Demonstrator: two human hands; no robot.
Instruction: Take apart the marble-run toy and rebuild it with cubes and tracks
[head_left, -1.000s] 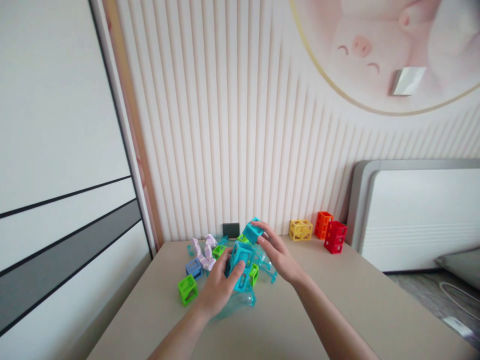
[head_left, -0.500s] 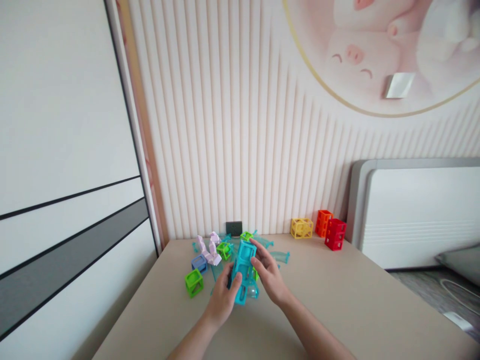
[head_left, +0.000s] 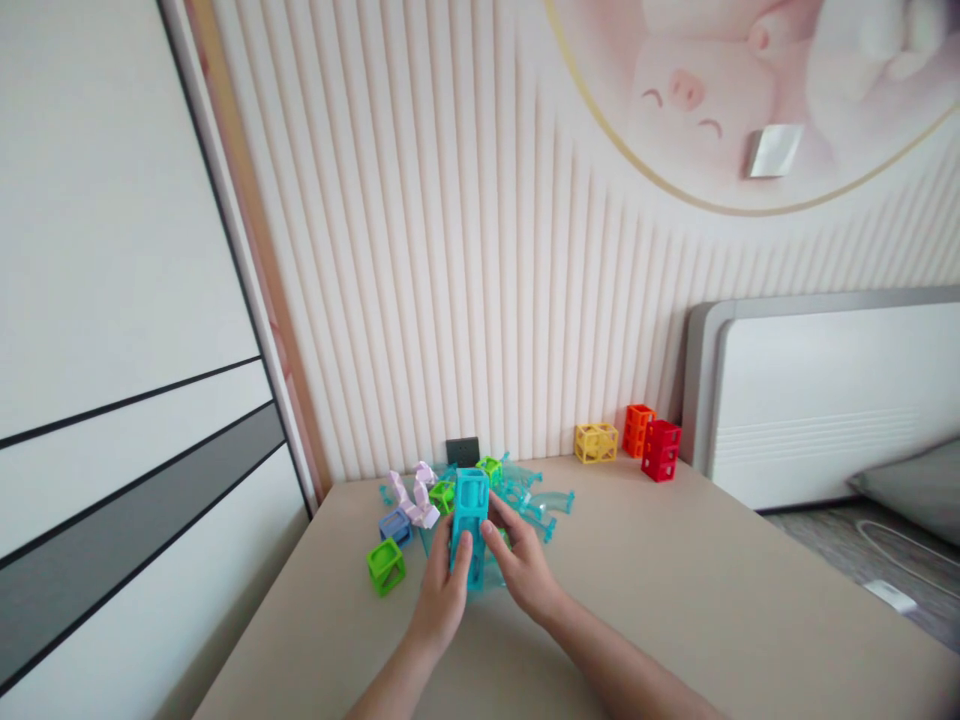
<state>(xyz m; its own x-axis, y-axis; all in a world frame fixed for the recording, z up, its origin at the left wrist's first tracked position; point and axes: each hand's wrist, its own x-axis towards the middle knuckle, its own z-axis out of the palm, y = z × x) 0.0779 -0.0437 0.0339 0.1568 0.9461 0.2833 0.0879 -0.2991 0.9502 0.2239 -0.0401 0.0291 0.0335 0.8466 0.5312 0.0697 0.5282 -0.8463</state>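
Head view: you are holding a turquoise block column [head_left: 471, 495] between both hands, over the near middle of the table [head_left: 637, 580]. It is standing nearly upright, leaning slightly, its openwork faces turning toward you. Your left hand [head_left: 441, 590] is gripping its lower left side, the thumb pressing on the near face and the fingers wrapping behind, where they are partly hidden. Your right hand [head_left: 525, 570] is closing on the right side, thumb tip resting at the edge while the other fingers are reaching around the back; how firmly they are pressing you cannot tell from here.

Behind and to the right of the column, clear teal pieces [head_left: 555, 502] are lying in a loose heap, with a far green block [head_left: 489, 468] sitting among them. Left of the column, a middle green block [head_left: 442, 497] is lying beside a cluster of lilac pieces [head_left: 411, 500]. Nearer to you, a periwinkle cube [head_left: 395, 527] is resting just behind a bright green cube [head_left: 386, 566], which is sitting closest to your left hand on that side.

Farther right, near the ribbed wall [head_left: 420, 220], a yellow block pair [head_left: 596, 443] is lying lengthwise, while an orange stack [head_left: 639, 430] and a red stack [head_left: 661, 450] are standing close together. A dark socket plate [head_left: 463, 452] is showing low on the wall behind the column.
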